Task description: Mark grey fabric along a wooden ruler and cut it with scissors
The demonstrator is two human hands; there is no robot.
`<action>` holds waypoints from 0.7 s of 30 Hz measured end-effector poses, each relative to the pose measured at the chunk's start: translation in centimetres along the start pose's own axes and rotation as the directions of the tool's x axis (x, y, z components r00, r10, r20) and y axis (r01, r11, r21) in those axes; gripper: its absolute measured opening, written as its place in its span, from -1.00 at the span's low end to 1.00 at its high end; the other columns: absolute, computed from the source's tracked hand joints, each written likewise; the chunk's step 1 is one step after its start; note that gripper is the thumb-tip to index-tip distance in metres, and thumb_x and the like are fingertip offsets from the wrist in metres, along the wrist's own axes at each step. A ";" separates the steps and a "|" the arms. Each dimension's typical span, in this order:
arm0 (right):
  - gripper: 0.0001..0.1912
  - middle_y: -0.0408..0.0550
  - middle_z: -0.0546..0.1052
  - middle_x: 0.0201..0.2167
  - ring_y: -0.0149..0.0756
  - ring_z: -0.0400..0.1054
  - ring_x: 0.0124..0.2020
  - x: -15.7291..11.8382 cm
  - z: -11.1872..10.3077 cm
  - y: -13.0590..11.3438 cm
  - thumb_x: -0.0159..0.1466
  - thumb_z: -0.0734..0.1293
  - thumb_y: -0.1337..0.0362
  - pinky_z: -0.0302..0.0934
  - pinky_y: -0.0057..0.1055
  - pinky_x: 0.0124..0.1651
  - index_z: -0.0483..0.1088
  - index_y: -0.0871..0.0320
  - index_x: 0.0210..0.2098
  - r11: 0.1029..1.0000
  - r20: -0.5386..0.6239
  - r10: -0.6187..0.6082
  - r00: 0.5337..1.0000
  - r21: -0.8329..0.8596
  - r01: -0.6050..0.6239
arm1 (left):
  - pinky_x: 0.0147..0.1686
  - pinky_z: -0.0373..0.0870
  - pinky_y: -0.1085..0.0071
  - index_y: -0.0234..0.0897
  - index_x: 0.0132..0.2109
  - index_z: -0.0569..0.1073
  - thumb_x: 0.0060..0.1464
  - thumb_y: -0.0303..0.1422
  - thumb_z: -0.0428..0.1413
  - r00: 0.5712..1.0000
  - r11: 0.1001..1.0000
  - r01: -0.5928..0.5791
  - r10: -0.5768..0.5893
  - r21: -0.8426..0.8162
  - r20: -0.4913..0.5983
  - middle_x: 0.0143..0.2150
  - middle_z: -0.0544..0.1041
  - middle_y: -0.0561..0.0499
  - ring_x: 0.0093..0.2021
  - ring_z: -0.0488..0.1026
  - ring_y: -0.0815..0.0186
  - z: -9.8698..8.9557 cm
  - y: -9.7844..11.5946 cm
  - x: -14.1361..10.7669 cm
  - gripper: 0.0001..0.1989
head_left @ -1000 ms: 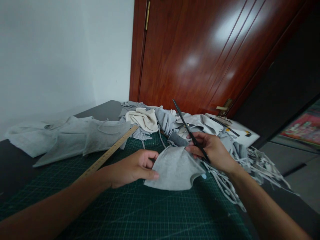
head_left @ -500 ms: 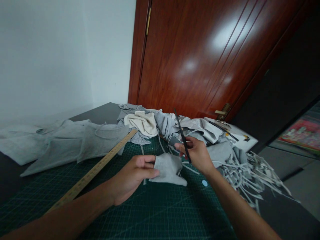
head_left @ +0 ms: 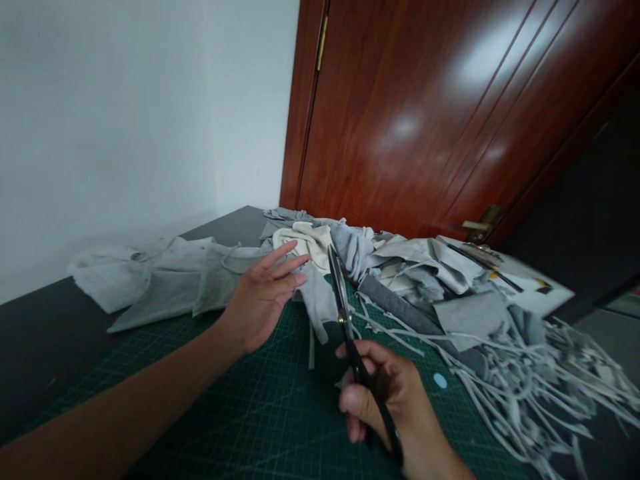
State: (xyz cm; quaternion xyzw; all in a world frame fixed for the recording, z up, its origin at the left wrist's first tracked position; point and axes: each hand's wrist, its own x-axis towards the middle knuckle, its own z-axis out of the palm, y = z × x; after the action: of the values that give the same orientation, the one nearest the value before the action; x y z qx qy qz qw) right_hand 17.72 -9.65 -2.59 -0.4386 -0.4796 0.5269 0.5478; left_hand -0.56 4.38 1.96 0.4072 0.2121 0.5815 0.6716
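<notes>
My left hand (head_left: pixel 263 297) is raised with its fingers spread, beside a small grey cloth piece (head_left: pixel 319 300) that lies near the cream cloth (head_left: pixel 307 241). No grip on the cloth shows. Black scissors (head_left: pixel 345 320) are in my right hand (head_left: pixel 385 393), blades pointing away and upward, fingers wrapped round the handles. A small pale scrap shows at the fingertips of my right hand, partly hidden. Beneath both hands lies the green cutting mat (head_left: pixel 240 407).
Grey cloth pieces (head_left: pixel 170 287) lie at the left. Crumpled grey fabric (head_left: pixel 425 267) and a tangle of strips (head_left: pixel 530 393) spread over the right side. A pale blue disc (head_left: pixel 440 381) rests on the mat. A brown door (head_left: pixel 390 120) stands behind.
My left hand has let go of the small grey cloth, which now lies farther back. My right hand has come nearer with the scissors. The view has shifted left, and the wooden ruler no longer shows.
</notes>
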 end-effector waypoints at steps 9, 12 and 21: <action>-0.35 -0.22 0.52 -0.60 -0.46 0.33 -0.74 0.8 -0.2 0.8 0.03 0.73 -0.07 0.15 -0.61 -0.69 0.54 0.21 -0.10 1.000 -0.090 -0.029 0.995 -0.008 0.029 | -0.16 0.49 0.35 -0.32 -0.23 0.64 -0.28 -0.63 0.42 0.980 0.980 0.183 -0.176 0.072 -0.090 -0.30 0.70 -0.05 -0.18 0.64 0.16 0.0 -2.4 -1.0 -0.64; -0.37 -0.18 0.54 -0.60 -0.43 0.35 -0.73 1.2 -0.7 0.7 0.05 0.73 -0.06 0.15 -0.60 -0.69 0.53 0.22 -0.12 0.998 -0.141 -0.056 0.988 -0.040 0.050 | -0.15 0.47 0.27 -0.33 -0.30 0.65 -0.31 -0.59 0.42 0.966 0.961 0.256 -0.249 0.107 -0.075 -0.26 0.73 -0.10 -0.13 0.65 0.05 0.3 -2.9 -1.7 -0.69; -0.32 -0.20 0.50 -0.59 -0.47 0.31 -0.73 1.3 -0.4 0.6 0.10 0.65 -0.21 0.16 -0.59 -0.69 0.51 0.23 -0.12 0.994 -0.129 -0.054 0.990 -0.097 0.041 | -0.02 0.40 0.15 -0.37 -0.25 0.68 -0.37 -0.55 0.41 0.880 0.866 0.458 -0.473 0.200 0.034 -0.18 0.73 -0.16 0.00 0.63 -0.11 0.7 -3.2 -2.9 -0.62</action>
State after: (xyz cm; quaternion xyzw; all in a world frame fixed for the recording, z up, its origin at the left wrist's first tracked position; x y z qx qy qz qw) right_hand 18.01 -8.27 -3.13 -0.4862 -0.4770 0.4604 0.5693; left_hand 1.23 1.46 -0.73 0.4284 0.3299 0.3628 0.7590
